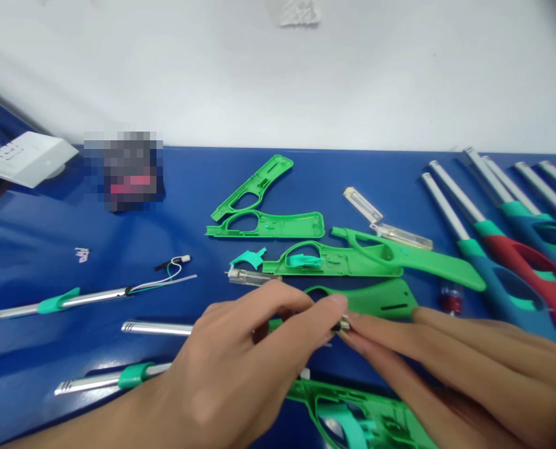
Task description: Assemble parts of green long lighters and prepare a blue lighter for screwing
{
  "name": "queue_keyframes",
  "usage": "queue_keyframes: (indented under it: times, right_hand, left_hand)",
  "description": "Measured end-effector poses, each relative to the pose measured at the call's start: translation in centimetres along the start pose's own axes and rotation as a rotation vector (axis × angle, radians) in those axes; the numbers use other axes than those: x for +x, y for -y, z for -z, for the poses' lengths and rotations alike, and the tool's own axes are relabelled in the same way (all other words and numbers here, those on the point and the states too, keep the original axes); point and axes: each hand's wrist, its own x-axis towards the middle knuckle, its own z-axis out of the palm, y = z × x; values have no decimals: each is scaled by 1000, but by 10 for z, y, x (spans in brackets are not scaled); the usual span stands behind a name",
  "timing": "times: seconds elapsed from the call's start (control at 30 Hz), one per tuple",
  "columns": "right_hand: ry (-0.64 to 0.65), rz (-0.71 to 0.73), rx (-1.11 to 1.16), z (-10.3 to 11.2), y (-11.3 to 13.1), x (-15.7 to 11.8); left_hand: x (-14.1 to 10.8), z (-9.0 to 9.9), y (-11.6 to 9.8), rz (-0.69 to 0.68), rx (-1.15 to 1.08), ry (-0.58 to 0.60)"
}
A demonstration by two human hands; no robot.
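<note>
My left hand (pixel 244 355) and my right hand (pixel 427 349) meet at the middle, fingertips closed on a small dark part with a metallic glint (pixel 342 324); fingers hide most of it. Under my hands lies a green lighter handle half (pixel 390 411) with a teal trigger (pixel 347 424) in it. Behind them are another green handle shell (pixel 380 299) and a clear fuel tank (pixel 249 276). A silver lighter tube (pixel 158 327) runs behind my left hand. Near my left forearm rests a second silver tube (pixel 88 381) with a teal collar (pixel 135 375).
Green handle halves (pixel 287 226) and clear tanks (pixel 364 204) lie farther back on the blue table (pixel 179 187). Several finished-looking lighters (pixel 497 249) line the right side. A wired tube (pixel 90 299), small screws (pixel 82 254) and a white box (pixel 29 159) are at left.
</note>
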Motion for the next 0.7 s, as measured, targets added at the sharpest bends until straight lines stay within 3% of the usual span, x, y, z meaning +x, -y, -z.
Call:
queue_keyframes:
  times: [0.13, 0.4, 0.7]
  right_hand:
    - [-6, 56, -69, -2, 4, 4]
    - [2, -50, -90, -5, 13, 11]
    - [11, -111, -85, -3, 20, 14]
  left_hand:
    - [3, 1, 2, 2, -1, 31]
    - [-2, -3, 3, -20, -93, 60]
    - [-1, -4, 1, 4, -172, -5]
